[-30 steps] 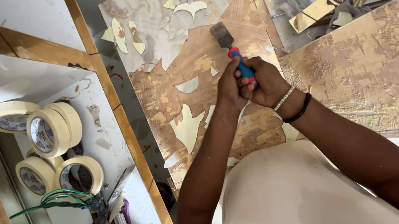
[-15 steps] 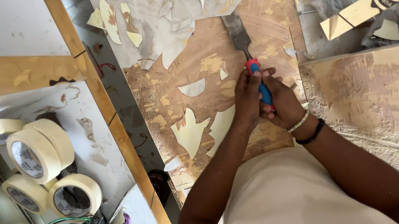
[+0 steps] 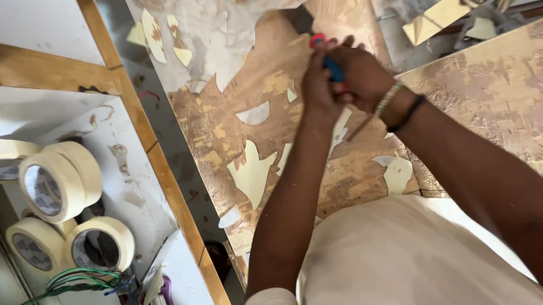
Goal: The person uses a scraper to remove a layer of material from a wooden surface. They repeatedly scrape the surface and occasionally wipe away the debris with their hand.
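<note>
Scraper pushed further up board, both hands clenched round its handle, tape rolls on shelf

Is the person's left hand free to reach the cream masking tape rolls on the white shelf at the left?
Probably not at once: the left hand is wrapped with the right hand around the blue-and-red scraper handle. The cream masking tape rolls lie uncovered on the white shelf, so the way looks open once it lets go.
</note>
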